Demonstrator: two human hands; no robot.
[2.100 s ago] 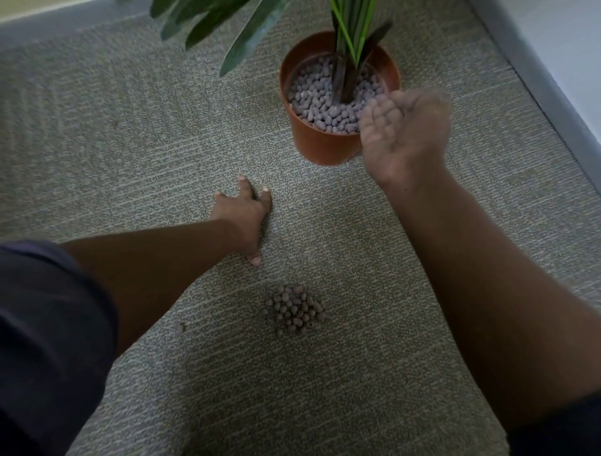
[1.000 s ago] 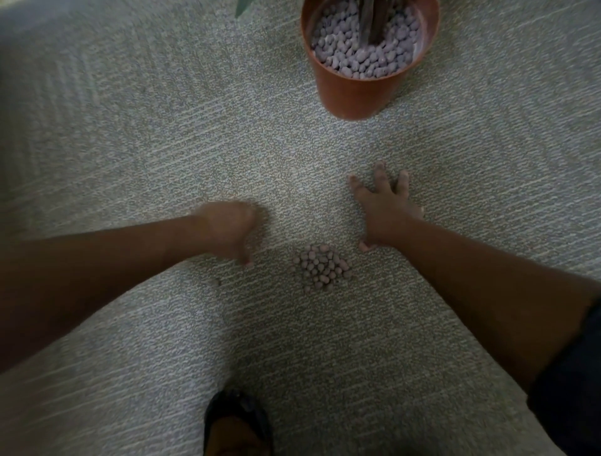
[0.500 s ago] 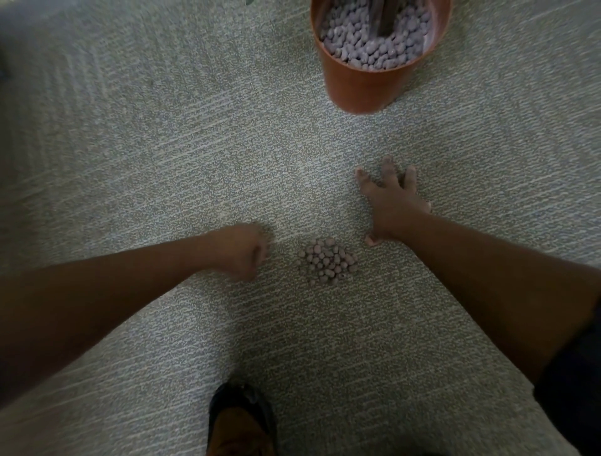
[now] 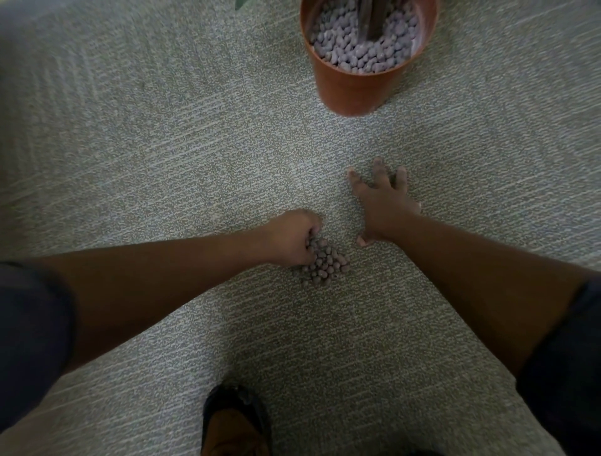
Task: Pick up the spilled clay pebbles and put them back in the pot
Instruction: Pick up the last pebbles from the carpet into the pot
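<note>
A small heap of brown clay pebbles (image 4: 327,264) lies on the grey-green carpet in the middle of the view. My left hand (image 4: 291,236) is at the heap's left edge, its fingers curled into the pebbles and closing on some of them. My right hand (image 4: 382,203) rests flat on the carpet just right of and beyond the heap, fingers spread. The orange pot (image 4: 353,89) stands at the top, filled with grey pebbles around a dark plant stem.
The carpet (image 4: 162,146) spreads to all sides. A dark and brown shoe (image 4: 235,423) shows at the bottom edge. A green leaf tip (image 4: 240,3) peeks in at the top, left of the pot.
My left hand has slid right across the carpet and reached the pebble heap, curling into it. My right hand came down from the pot earlier and now stays flat on the carpet.
</note>
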